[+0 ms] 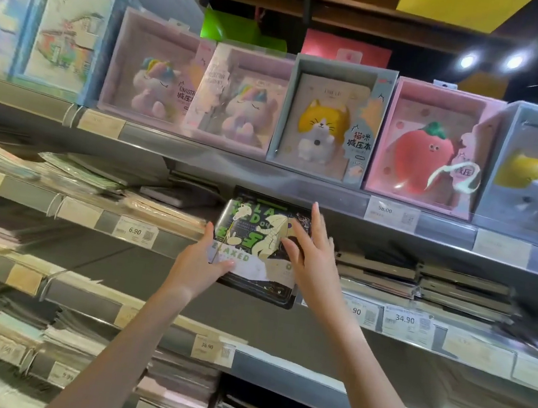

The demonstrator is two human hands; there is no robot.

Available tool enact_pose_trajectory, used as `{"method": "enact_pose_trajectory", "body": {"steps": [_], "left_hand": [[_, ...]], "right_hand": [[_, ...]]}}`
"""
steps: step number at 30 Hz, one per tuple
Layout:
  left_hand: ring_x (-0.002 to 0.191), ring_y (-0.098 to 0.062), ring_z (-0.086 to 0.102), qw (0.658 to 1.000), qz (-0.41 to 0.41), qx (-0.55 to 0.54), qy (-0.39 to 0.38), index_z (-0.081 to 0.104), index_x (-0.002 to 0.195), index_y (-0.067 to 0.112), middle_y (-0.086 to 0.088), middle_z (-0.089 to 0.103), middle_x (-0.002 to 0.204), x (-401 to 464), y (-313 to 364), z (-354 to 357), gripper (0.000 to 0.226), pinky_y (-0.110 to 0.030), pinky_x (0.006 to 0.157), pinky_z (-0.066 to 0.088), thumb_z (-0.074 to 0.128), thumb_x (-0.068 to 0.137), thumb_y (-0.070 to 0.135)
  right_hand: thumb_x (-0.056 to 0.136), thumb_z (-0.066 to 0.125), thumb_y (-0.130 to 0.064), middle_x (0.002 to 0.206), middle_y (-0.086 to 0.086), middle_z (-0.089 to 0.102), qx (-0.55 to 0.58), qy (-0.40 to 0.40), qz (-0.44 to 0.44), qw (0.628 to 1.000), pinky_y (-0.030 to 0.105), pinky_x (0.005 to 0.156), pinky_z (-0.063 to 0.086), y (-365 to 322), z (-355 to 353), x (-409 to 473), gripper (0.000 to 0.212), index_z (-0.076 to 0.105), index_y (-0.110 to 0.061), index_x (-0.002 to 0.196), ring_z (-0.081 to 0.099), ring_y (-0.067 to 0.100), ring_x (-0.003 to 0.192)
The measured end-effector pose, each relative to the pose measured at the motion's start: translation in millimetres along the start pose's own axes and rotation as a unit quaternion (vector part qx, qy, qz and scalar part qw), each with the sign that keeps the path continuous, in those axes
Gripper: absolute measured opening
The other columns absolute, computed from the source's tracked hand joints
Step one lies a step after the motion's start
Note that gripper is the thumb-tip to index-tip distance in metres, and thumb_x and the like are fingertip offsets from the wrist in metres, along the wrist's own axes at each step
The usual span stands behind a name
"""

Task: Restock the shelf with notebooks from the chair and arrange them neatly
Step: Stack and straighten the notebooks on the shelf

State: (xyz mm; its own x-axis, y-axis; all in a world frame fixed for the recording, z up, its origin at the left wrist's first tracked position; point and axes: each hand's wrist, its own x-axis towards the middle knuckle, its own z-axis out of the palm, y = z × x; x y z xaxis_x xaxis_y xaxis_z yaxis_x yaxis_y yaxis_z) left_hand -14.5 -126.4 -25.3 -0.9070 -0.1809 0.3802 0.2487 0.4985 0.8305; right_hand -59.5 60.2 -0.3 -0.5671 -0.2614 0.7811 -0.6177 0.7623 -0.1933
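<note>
A black notebook (256, 233) with green "RELAXED" lettering and a pale cartoon figure is tilted at the front of the second shelf (415, 331), its far end under the shelf above. My left hand (198, 265) grips its lower left corner, thumb on the cover. My right hand (310, 254) lies on the right side of the cover with straight fingers, one fingertip reaching past the top edge. The chair is out of view.
Boxed plush-toy notebooks (327, 122) line the top shelf. Flat stacks of dark notebooks (422, 284) lie right of my hands, pale stacks (92, 175) to the left. Price tags (405, 321) run along the shelf rails. Lower shelves hold more stacks (179, 388).
</note>
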Motion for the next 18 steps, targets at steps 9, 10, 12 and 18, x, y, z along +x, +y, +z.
{"method": "enact_pose_trajectory", "body": {"steps": [9, 10, 12, 18], "left_hand": [[0.138, -0.027, 0.026, 0.999, -0.023, 0.018, -0.013, 0.008, 0.149, 0.019, -0.004, 0.027, 0.151, 9.9, 3.4, -5.8, 0.084, -0.041, 0.11, 0.022, 0.063, 0.086, 0.029], [0.138, -0.026, 0.026, 1.0, -0.023, 0.011, -0.007, 0.009, 0.149, 0.02, -0.004, 0.028, 0.151, 9.4, 2.1, -5.5, 0.085, -0.04, 0.11, 0.023, 0.064, 0.085, 0.029], [0.137, -0.024, 0.028, 1.0, -0.015, -0.015, 0.02, 0.014, 0.148, 0.022, -0.003, 0.03, 0.15, 8.4, -1.3, -5.6, 0.087, -0.04, 0.109, 0.025, 0.069, 0.081, 0.029], [0.13, -0.02, 0.039, 0.99, 0.022, -0.05, 0.131, 0.041, 0.138, 0.025, -0.002, 0.044, 0.142, 4.2, 8.6, -6.4, 0.075, -0.035, 0.105, 0.032, 0.075, 0.072, 0.038]], "right_hand": [[0.085, 0.063, -0.025, 0.153, -0.021, 0.005, 0.096, -0.037, 0.001, 0.995, 0.012, 0.103, 0.025, 6.2, 9.7, -85.0, 0.066, 0.027, -0.043, 0.137, 0.01, -0.011, 0.135], [0.085, 0.063, -0.014, 0.152, -0.02, 0.009, 0.125, -0.023, 0.005, 0.992, 0.008, 0.102, 0.024, 5.5, 11.6, -85.0, 0.067, 0.031, -0.043, 0.135, 0.011, -0.016, 0.133], [0.084, 0.061, 0.002, 0.152, -0.012, 0.018, 0.168, 0.006, 0.008, 0.986, 0.003, 0.1, 0.026, 4.2, 13.5, -83.4, 0.068, 0.04, -0.041, 0.133, 0.017, -0.016, 0.132], [0.086, 0.053, 0.013, 0.149, 0.005, 0.03, 0.202, 0.05, 0.001, 0.978, 0.002, 0.095, 0.03, 5.7, 10.5, -71.7, 0.066, 0.042, -0.03, 0.135, 0.021, -0.001, 0.137]]}}
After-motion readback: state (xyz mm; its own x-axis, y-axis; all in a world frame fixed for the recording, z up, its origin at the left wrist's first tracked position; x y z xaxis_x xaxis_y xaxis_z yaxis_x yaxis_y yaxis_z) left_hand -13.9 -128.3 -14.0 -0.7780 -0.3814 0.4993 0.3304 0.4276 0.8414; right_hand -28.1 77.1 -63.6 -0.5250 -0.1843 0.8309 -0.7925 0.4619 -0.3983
